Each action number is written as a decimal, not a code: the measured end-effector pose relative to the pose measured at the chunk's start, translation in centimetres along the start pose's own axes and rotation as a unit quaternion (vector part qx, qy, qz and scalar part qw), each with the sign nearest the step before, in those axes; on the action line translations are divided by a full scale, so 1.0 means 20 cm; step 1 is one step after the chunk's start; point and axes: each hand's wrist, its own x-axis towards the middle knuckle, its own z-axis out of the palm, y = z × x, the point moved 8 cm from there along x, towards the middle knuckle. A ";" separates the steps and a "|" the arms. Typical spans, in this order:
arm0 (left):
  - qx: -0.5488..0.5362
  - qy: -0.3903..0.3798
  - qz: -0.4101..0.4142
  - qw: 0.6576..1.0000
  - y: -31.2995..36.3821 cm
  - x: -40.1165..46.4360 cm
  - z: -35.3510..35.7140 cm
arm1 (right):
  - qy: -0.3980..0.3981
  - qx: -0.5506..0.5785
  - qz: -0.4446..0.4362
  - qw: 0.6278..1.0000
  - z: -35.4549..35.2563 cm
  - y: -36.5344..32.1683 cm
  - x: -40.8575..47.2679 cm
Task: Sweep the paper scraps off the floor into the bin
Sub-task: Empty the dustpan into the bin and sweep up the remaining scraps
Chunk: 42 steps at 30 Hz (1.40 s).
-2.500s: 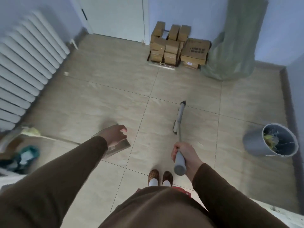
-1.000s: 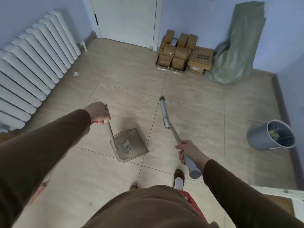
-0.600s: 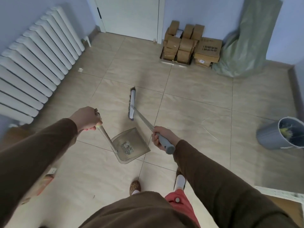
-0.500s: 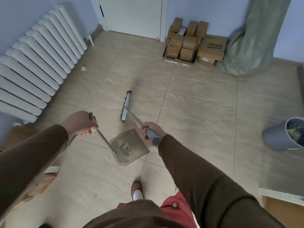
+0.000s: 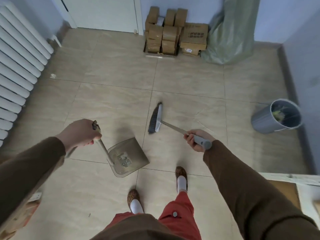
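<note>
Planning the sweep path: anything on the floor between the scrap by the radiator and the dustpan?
Nothing visible. The scrap lies near the radiator; only bare tile separates it from the dustpan. The bin sits far right, boxes against the back wall.

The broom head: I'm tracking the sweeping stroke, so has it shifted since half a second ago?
Yes. The broom head has swung to the right, from left of the dustpan's front edge to its right, nearer the bin.
</note>
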 end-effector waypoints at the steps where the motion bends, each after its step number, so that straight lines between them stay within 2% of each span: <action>1: 0.000 -0.004 0.008 1.000 0.09 0.02 0.01 | 0.020 0.005 -0.010 1.000 -0.14 -0.04 -0.09; 8: 0.017 -0.026 0.077 0.997 0.84 0.13 0.20 | 0.123 -0.022 -0.070 0.990 -0.88 -0.24 -0.52; 12: 0.020 -0.031 0.115 0.993 1.24 0.16 0.31 | 0.057 0.053 -0.126 0.989 -1.15 -0.33 -0.79; 16: 0.013 -0.034 0.136 0.990 1.57 0.18 0.40 | 0.049 0.062 -0.186 0.979 -1.30 -0.46 -1.04; 19: 0.005 -0.039 0.144 0.989 1.76 0.20 0.47 | 0.117 -0.050 -0.208 0.970 -1.41 -0.67 -1.06; 23: 0.007 -0.044 0.145 0.988 1.95 0.21 0.57 | 0.246 -0.232 -0.240 0.910 -1.49 -0.99 -0.95; 28: 0.020 -0.029 0.130 0.991 2.05 0.23 0.70 | 0.300 -0.354 -0.214 0.860 -1.56 -1.22 -0.67; 32: 0.015 -0.027 0.122 0.992 2.11 0.25 0.81 | 0.296 -0.409 -0.134 0.853 -1.61 -1.11 -0.47; 35: -0.034 -0.086 0.091 0.992 2.14 0.28 0.87 | 0.270 -0.436 -0.071 0.855 -1.59 -0.82 -0.44; 38: -0.092 -0.155 0.041 0.983 2.16 0.29 0.90 | 0.227 -0.426 -0.041 0.875 -1.57 -0.53 -0.54; 42: -0.117 -0.199 0.011 0.973 2.18 0.26 0.92 | 0.153 -0.391 -0.040 0.907 -1.55 -0.38 -0.84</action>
